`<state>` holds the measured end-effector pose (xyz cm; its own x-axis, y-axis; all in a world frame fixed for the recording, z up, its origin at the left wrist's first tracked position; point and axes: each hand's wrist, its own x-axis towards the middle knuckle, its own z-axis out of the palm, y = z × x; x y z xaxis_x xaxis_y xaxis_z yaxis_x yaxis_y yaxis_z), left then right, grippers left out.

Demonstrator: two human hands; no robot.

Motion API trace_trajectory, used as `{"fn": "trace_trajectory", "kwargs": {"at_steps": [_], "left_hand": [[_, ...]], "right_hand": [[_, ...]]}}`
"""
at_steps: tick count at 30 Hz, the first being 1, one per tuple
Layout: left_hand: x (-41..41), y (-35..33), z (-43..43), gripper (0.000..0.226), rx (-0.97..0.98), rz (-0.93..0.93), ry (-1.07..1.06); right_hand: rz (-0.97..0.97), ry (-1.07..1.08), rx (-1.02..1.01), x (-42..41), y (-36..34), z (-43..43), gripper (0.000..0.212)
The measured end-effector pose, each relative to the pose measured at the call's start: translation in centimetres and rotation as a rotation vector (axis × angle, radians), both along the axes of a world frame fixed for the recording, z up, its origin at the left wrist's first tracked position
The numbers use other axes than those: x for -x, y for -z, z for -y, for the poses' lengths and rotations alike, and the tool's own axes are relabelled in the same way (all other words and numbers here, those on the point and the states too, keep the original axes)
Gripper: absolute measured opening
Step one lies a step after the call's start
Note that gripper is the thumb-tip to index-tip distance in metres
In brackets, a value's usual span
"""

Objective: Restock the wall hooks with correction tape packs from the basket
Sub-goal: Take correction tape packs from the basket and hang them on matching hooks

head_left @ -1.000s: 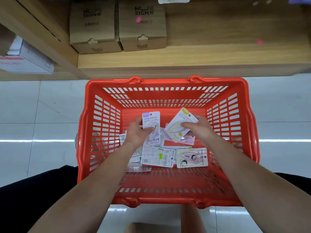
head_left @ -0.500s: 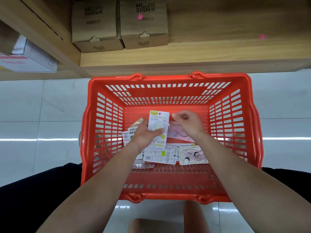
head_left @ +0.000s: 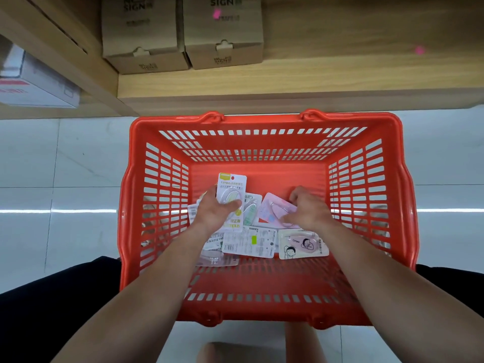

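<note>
While the left hand [head_left: 213, 214] curls its fingers [head_left: 231, 205] round a yellow correction tape pack [head_left: 231, 186] at ten o'clock of the pile in the basket [head_left: 262, 121], the right hand [head_left: 307, 209] pinches a pink pack [head_left: 271, 209] at two o'clock.

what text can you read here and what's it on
"SIGN": left cardboard box, right cardboard box, upper line cut off.
"Campus": yellow pack in the left hand.
"Campus": pink cartoon pack.
Unreadable: pale pink pack in the right hand, fine print elsewhere, white box's red label.
</note>
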<state>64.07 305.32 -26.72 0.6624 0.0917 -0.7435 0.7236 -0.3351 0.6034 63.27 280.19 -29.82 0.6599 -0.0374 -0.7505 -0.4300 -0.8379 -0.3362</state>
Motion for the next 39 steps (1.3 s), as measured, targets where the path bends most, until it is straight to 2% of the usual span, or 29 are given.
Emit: {"fn": "trace_trajectory", "kwargs": {"at_steps": [2, 5, 7, 10, 13, 16, 18, 21, 24, 30, 34, 39], "left_hand": [[0.0, -0.2, 0.0, 0.048, 0.003, 0.002, -0.004], [-0.1, -0.5, 0.1, 0.042, 0.004, 0.005, -0.026], [-0.2, -0.9, 0.2, 0.044, 0.007, 0.019, -0.039], [-0.4, -1.6, 0.4, 0.047, 0.035, 0.052, -0.056], [-0.6, -2.7, 0.1, 0.041, 0.087, 0.103, -0.105], [-0.9, -3.7, -0.6, 0.042, 0.114, 0.121, -0.045], [-1.0, -4.1, -0.8, 0.041, 0.111, 0.104, 0.044], [-0.8, -4.5, -0.8, 0.043, 0.086, 0.097, 0.125], [-0.2, -4.8, -0.7, 0.043, 0.082, 0.083, 0.145], [0.3, -5.2, -0.4, 0.043, 0.058, 0.110, 0.158], [-0.5, -5.7, -1.0, 0.048, -0.018, 0.216, 0.060], [-0.7, -6.3, 0.0, 0.044, 0.087, 0.186, 0.216]], "right_hand": [[0.047, 0.087, -0.124, 0.1, -0.1, 0.1, 0.048], [0.139, 0.368, -0.350, -0.6, -1.0, 0.0, 0.021], [0.130, 0.494, -0.502, -1.3, -1.7, -0.3, 0.022], [0.110, 0.405, -0.632, -2.0, -3.2, -0.6, 0.032], [-0.030, 0.272, -0.763, -2.4, -5.0, -0.8, 0.032], [-0.132, 0.140, -0.750, -2.4, -5.6, -0.9, 0.026], [-0.074, 0.133, -0.682, -2.4, -5.8, -1.2, 0.023], [0.100, 0.311, -0.580, -2.4, -6.3, -0.8, 0.025], [0.169, 0.425, -0.577, -2.2, -7.0, -0.3, 0.030], [0.078, 0.292, -0.598, -1.8, -9.4, 0.1, 0.035], [0.054, 0.208, -0.659, -1.7, -9.9, 0.5, 0.036], [0.032, 0.216, -0.736, -1.9, -9.5, -0.1, 0.032]]}}
